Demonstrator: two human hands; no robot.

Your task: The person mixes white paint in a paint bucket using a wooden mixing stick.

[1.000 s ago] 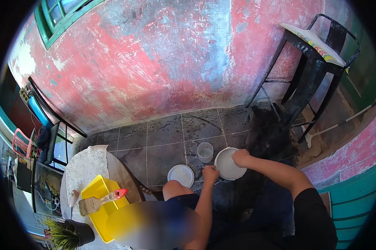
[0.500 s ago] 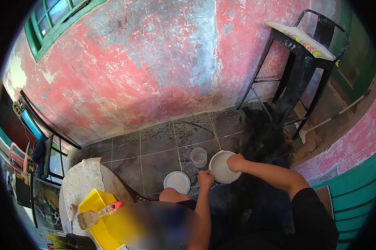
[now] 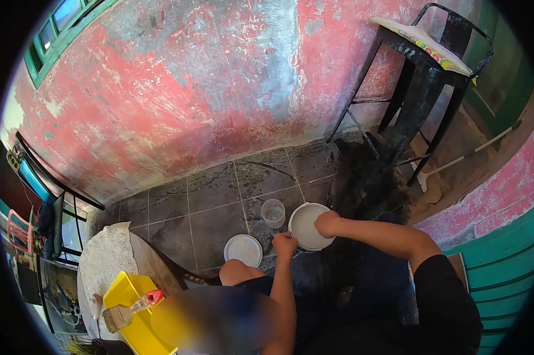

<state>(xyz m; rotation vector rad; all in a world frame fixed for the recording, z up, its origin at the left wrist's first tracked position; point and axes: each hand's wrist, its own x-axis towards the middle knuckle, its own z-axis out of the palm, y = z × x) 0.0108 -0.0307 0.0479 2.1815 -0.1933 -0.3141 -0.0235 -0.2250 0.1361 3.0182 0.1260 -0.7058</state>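
A white round bucket (image 3: 306,220) stands on the dark tiled floor with pale, greyish-white contents. My left hand (image 3: 285,243) is closed at its left rim, fingers curled in against the edge. Over the right side of the opening, my right hand (image 3: 327,225) makes a fist that dips inside; I cannot tell what it grips. A clear plastic tub (image 3: 273,213) sits just behind the bucket to the left. Left of my left hand lies a round white lid (image 3: 243,251), close by my knee.
On a round table (image 3: 156,260) at left, a wide brush (image 3: 132,310) rests across a yellow tray (image 3: 122,289). A black metal stool (image 3: 412,71) stands by the peeling pink wall (image 3: 178,89). A long-handled tool (image 3: 468,158) leans at right, above green slats (image 3: 507,269).
The whole view has shifted, so things appear slightly further left and higher. My right hand has moved a little toward me within the bucket; my left hand stays at the rim.
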